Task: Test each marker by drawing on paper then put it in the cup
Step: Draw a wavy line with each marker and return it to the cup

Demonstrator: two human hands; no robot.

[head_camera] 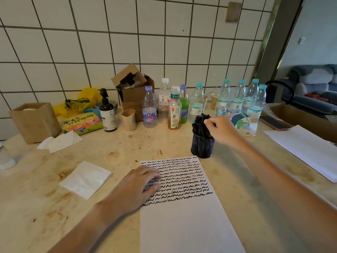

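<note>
A white sheet of paper (186, 220) lies in front of me, its upper half filled with rows of black squiggles. My left hand (135, 188) rests flat on the sheet's left edge, fingers relaxed. Just beyond the sheet stands a black mesh cup (202, 146) holding several black markers (199, 123). My right hand (221, 129) is at the top of the cup, fingertips pinching the end of one black marker among the bunch. The lower parts of the markers are hidden inside the cup.
A stained counter (113, 152) runs to a tiled wall. Several water and drink bottles (197, 103) line the back, with a cardboard box (135, 88), pump bottle (107, 112), beige cup (128, 119) and tissues (85, 178). A paper stack (306, 148) and phone (273, 122) lie right.
</note>
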